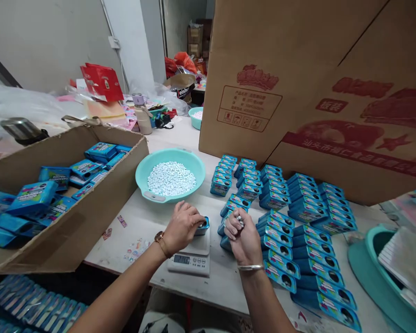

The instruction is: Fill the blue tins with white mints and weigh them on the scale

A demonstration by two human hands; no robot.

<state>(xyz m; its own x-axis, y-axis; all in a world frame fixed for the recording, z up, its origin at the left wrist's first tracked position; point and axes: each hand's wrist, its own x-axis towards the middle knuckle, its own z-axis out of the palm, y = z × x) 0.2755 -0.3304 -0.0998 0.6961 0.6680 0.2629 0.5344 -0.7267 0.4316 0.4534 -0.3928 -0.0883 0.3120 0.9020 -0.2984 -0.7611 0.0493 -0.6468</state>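
My left hand (181,226) is closed on a small blue tin (203,225) that sits on a white digital scale (191,260). My right hand (241,236) is a loose fist just right of the scale, with several small white tablets (240,218) pinched at the fingertips. Behind the scale stands a teal bowl (149,167) filled with white tablets. Rows of blue tins (298,231) cover the table to the right of my hands.
An open cardboard box (90,212) of blue packs sits at left. A large brown carton (298,88) leans over the table at the back right. A teal basin (370,273) is at far right. Clutter, a cup and another teal bowl (195,116) lie at the back.
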